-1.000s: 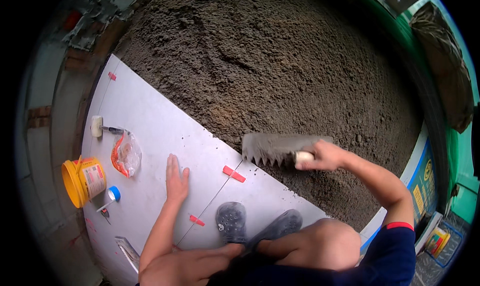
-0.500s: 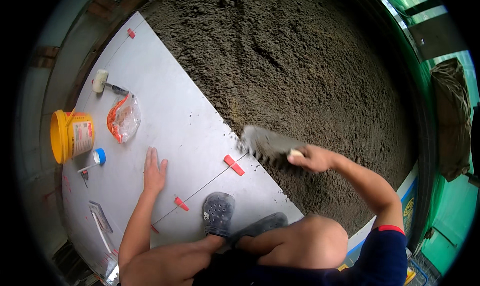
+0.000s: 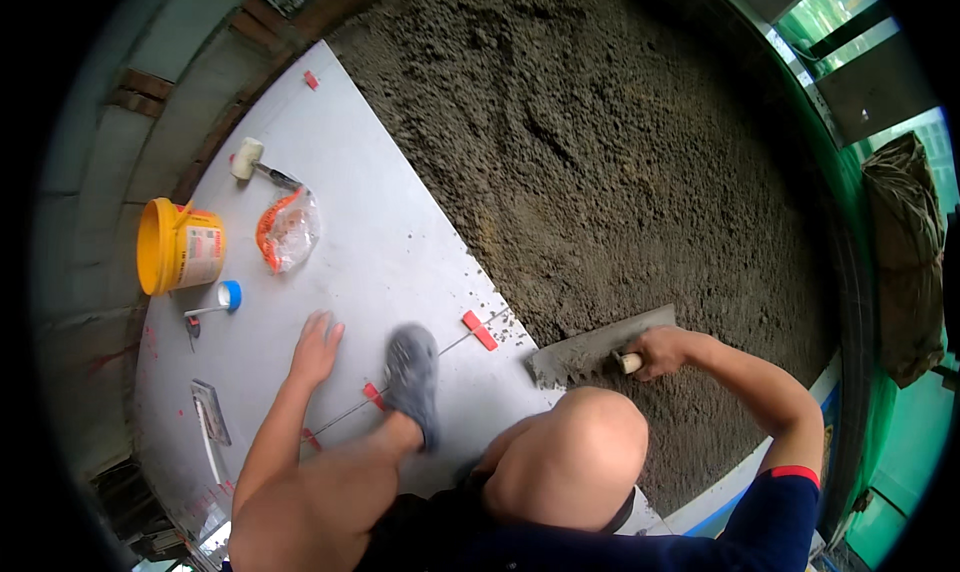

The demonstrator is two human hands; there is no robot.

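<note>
My right hand [image 3: 662,350] grips the pale handle of a notched metal trowel [image 3: 590,349], whose blade lies on the grey mortar bed [image 3: 620,172] beside the edge of the laid tiles. My left hand [image 3: 316,346] rests flat, fingers apart, on the light grey tile floor [image 3: 350,212]. A grey shoe [image 3: 411,380] on my foot stands on the tile just right of that hand. Red tile spacers [image 3: 478,329] sit in the joint between tiles, near the mortar edge and by the shoe.
On the tiles at left stand a yellow bucket [image 3: 178,246], a clear bag of orange pieces [image 3: 287,230], a white-headed rubber mallet [image 3: 256,164], a blue roll [image 3: 230,295] and a flat tool [image 3: 211,412]. A green wall [image 3: 900,472] borders the mortar on the right.
The trowel and my right hand have moved nearer along the tile edge, the blade now turned flatter. My foot has stepped forward beside my left hand, which stays on the tile.
</note>
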